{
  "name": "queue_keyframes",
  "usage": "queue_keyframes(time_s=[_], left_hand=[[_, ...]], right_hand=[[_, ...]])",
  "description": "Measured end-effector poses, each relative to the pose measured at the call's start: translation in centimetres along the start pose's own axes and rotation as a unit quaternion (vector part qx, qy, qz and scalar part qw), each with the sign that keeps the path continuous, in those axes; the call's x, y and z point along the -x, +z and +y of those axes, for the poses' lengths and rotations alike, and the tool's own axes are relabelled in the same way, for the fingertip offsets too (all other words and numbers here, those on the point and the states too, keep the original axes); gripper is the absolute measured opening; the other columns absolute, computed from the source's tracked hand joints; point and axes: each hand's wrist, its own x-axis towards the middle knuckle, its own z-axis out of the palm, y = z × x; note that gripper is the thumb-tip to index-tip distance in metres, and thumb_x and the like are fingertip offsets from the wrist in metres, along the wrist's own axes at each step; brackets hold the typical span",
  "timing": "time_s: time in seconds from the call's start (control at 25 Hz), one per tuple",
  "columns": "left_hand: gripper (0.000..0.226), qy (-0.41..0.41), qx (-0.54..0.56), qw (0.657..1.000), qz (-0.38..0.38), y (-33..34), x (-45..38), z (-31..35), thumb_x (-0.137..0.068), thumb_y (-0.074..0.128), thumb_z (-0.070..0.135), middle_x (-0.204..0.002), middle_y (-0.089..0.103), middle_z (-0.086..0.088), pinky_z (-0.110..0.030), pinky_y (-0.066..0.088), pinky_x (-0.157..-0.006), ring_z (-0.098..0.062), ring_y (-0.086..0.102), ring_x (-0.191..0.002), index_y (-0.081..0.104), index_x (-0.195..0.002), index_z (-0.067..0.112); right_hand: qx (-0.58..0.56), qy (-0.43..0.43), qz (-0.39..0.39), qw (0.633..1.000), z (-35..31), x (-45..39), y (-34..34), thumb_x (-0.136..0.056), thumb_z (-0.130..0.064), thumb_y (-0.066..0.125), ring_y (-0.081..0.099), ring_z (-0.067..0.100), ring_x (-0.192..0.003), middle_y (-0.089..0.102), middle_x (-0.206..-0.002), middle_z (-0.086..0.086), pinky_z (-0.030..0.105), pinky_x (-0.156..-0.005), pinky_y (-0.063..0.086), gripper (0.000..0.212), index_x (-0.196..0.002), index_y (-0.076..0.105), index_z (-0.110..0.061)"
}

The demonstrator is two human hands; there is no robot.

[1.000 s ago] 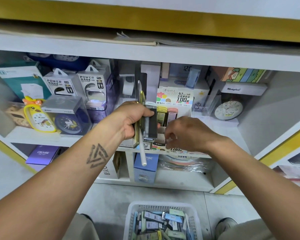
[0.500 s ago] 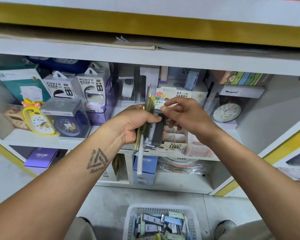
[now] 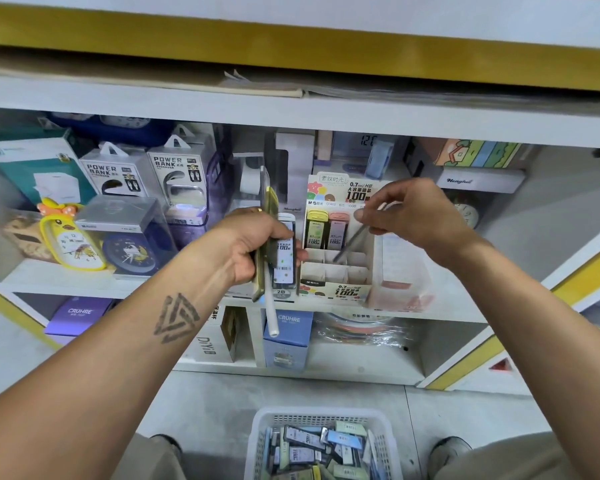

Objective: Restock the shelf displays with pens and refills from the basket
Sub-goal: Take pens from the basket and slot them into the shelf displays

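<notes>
Two hands work at a compartmented refill display box point(image 3: 336, 268), the landmark on the middle shelf. The right hand point(image 3: 416, 216), above the box's right half, pinches one thin dark case point(image 3: 352, 242) edge-on between thumb and fingertips, its lower end tilted down toward the middle row of cells. The left hand point(image 3: 253, 247), just left of the box, grips a stack of flat refill packs point(image 3: 283, 258) together with a white pen-like stick point(image 3: 270, 315) that hangs below the fist.

Step in hand, as judged: seating a single refill in the box. The next move calls for aligning the case with one open cell, lowering it upright and releasing, then drawing another pack from the left-hand stack.

Contents: the box's back row holds a yellow pack point(image 3: 316, 230) and a pink pack point(image 3: 337, 232); the remaining cells in front look unfilled. The white basket point(image 3: 262, 441), on the floor well below the box, holds many loose packs lying in disorder. A clear empty-looking holder point(image 3: 400, 271) stands just right of the box.
</notes>
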Motion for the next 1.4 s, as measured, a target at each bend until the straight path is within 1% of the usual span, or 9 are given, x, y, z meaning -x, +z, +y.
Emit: queue_keyframes(time_s=[0.16,0.44,0.64,0.8,0.88,1.0,1.12,1.28,1.4], left_hand=[[0.016,0.013,0.0,1.0,-0.014,1.0,0.0,-0.4,-0.093,0.051,-0.008,-0.077,0.07,-0.026,-0.041,0.06,-0.049,-0.03,0.072,-0.06,0.056,-0.108,-0.01],[0.01,0.012,0.006,0.999,-0.03,2.1,0.0,-0.6,-0.09,0.053,-0.011,-0.078,0.069,-0.028,-0.037,0.056,-0.046,-0.033,0.072,-0.06,0.058,-0.099,-0.01],[0.015,0.014,-0.002,0.999,-0.04,2.1,0.0,-0.6,-0.09,0.055,-0.011,-0.085,0.07,-0.03,-0.039,0.058,-0.049,-0.033,0.073,-0.064,0.057,-0.105,-0.012],[0.015,0.023,-0.002,0.998,-0.057,2.1,-0.1,-0.7,-0.089,0.055,-0.011,-0.086,0.07,-0.031,-0.041,0.061,-0.055,-0.035,0.073,-0.069,0.059,-0.103,-0.014],[0.014,0.03,0.0,0.998,-0.064,2.3,-0.1,-0.7,-0.088,0.056,-0.012,-0.084,0.071,-0.03,-0.042,0.061,-0.057,-0.037,0.073,-0.07,0.06,-0.102,-0.012],[0.02,0.044,0.005,0.997,-0.068,2.5,-0.2,-0.9,-0.088,0.057,-0.011,-0.086,0.07,-0.031,-0.045,0.061,-0.06,-0.038,0.073,-0.071,0.061,-0.106,-0.007],[0.024,0.05,-0.001,0.995,-0.091,2.7,-0.3,-1.1,-0.087,0.057,-0.01,-0.094,0.072,-0.028,-0.043,0.06,-0.06,-0.038,0.073,-0.075,0.064,-0.11,-0.005],[0.018,0.037,0.016,0.996,-0.08,2.7,-0.7,-0.9,-0.09,0.06,-0.003,-0.106,0.072,-0.021,-0.046,0.062,-0.067,-0.032,0.072,-0.08,0.067,-0.104,0.003],[0.014,0.017,0.041,0.998,-0.047,2.1,-1.0,-0.9,-0.092,0.055,-0.004,-0.081,0.071,-0.02,-0.04,0.062,-0.059,-0.029,0.072,-0.068,0.062,-0.09,0.008]], right_hand=[[0.14,-0.041,0.025,0.989,0.6,-0.5,-0.9,-0.082,-0.022,0.082,0.066,0.004,-0.065,0.071,-0.076,-0.008,0.006,-0.047,0.041,0.011,-0.091,0.075,-0.02],[0.243,-0.227,0.067,0.941,1.6,-0.7,0.3,-0.094,-0.01,0.064,0.067,0.033,-0.068,0.067,-0.073,0.015,0.041,-0.063,0.055,0.008,-0.097,0.059,-0.004],[0.341,-0.264,0.113,0.895,1.5,-0.6,0.6,-0.091,-0.018,0.069,0.062,0.036,-0.069,0.065,-0.07,0.006,0.036,-0.059,0.049,0.01,-0.09,0.062,-0.012],[0.389,-0.241,0.084,0.885,1.5,-0.4,1.6,-0.095,-0.022,0.064,0.066,0.031,-0.088,0.072,-0.097,0.007,0.04,-0.069,0.054,0.015,-0.1,0.073,-0.011],[0.322,-0.243,0.085,0.911,1.0,-0.2,2.3,-0.096,-0.026,0.063,0.065,0.027,-0.081,0.071,-0.09,0.006,0.038,-0.068,0.053,0.019,-0.093,0.075,-0.01],[0.037,-0.104,-0.031,0.993,-0.7,0.5,3.9,-0.09,-0.038,0.071,0.067,0.018,-0.07,0.073,-0.076,0.004,0.033,-0.068,0.055,0.022,-0.083,0.076,-0.018],[-0.083,-0.006,-0.085,0.993,-1.2,0.9,4.5,-0.084,-0.017,0.079,0.061,0.017,-0.057,0.071,-0.069,0.01,0.026,-0.052,0.05,0.011,-0.084,0.072,-0.009],[-0.146,0.04,-0.028,0.988,-1.6,0.7,2.8,-0.086,0.0,0.073,0.058,0.016,-0.047,0.068,-0.066,0.016,0.026,-0.046,0.047,0.005,-0.086,0.068,0.002],[-0.146,0.001,0.067,0.987,-1.2,0.2,0.5,-0.089,0.0,0.069,0.062,0.018,-0.048,0.069,-0.067,0.014,0.03,-0.047,0.051,0.005,-0.092,0.065,0.001]])
